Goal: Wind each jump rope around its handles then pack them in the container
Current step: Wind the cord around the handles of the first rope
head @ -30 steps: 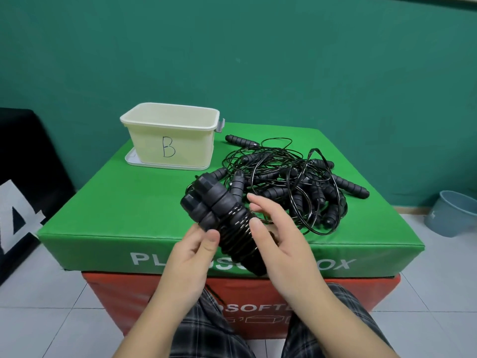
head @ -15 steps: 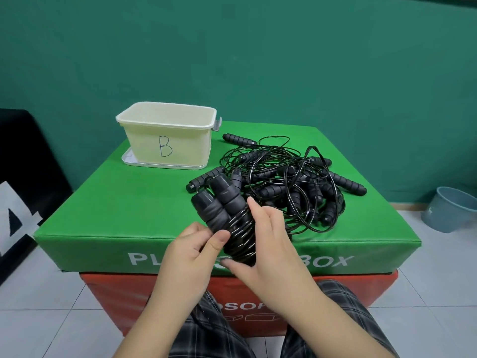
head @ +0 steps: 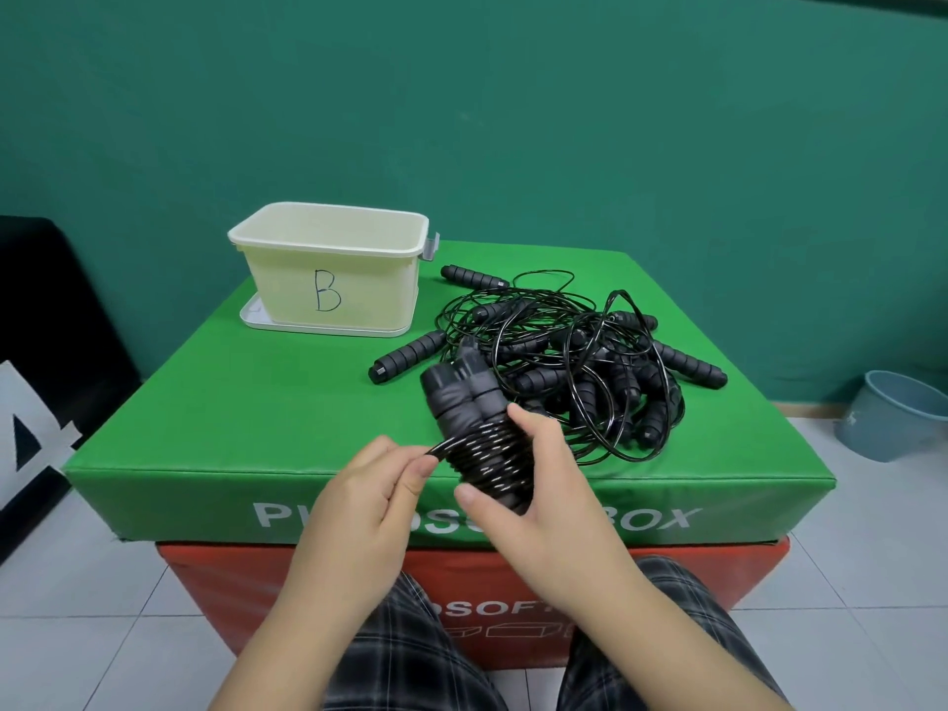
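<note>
wound rope in both hands, pile waiting behind

the right hand (head: 544, 495) is curling thumb and fingers around the wound jump rope (head: 482, 433) in the lower middle of the frame, holding its two handles side by side with black cord coiled around their lower part. the left hand (head: 359, 500) is pinching the loose end of that cord between thumb and fingers, just left of the coil. both hands are hanging over the near edge of the green bench (head: 246, 418). right of centre on the bench, a tangled pile of jump ropes (head: 590, 361) is lying loose, handles sticking out on all sides. the cream container (head: 328, 264), marked "b", is standing upright at the upper left of the bench, well apart from the held rope, resting on a white lid (head: 267, 323). a grey-blue bucket (head: 892, 418) is sitting on the floor at the right edge of the frame.
</note>
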`<act>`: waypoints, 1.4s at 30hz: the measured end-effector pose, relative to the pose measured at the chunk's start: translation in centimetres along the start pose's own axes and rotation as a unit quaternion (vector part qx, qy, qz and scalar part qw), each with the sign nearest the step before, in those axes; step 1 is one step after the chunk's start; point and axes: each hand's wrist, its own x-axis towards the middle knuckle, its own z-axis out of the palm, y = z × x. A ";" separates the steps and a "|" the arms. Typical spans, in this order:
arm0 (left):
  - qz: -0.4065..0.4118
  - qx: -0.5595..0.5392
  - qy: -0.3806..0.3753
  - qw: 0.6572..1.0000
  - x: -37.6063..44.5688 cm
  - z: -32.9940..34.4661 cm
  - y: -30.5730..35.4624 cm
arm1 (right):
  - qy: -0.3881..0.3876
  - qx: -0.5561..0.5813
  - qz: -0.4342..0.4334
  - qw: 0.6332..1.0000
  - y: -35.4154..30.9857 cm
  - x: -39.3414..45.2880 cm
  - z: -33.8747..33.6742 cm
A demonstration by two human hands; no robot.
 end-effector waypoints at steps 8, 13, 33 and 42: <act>-0.106 -0.171 -0.011 0.979 -0.3 1.2 -1.6 | -0.040 0.241 0.028 0.969 -1.2 -0.1 -0.3; -0.108 -0.326 -0.049 0.938 -0.8 2.0 -1.8 | -0.105 0.286 0.015 0.952 -1.5 -0.3 -0.3; -0.195 -0.497 -0.022 0.845 -0.5 1.1 -0.3 | -0.114 0.387 0.036 0.914 -0.6 0.2 0.0; -0.229 -0.457 0.039 0.859 -0.2 0.8 0.4 | 0.035 0.164 -0.104 0.980 -0.8 0.4 -0.3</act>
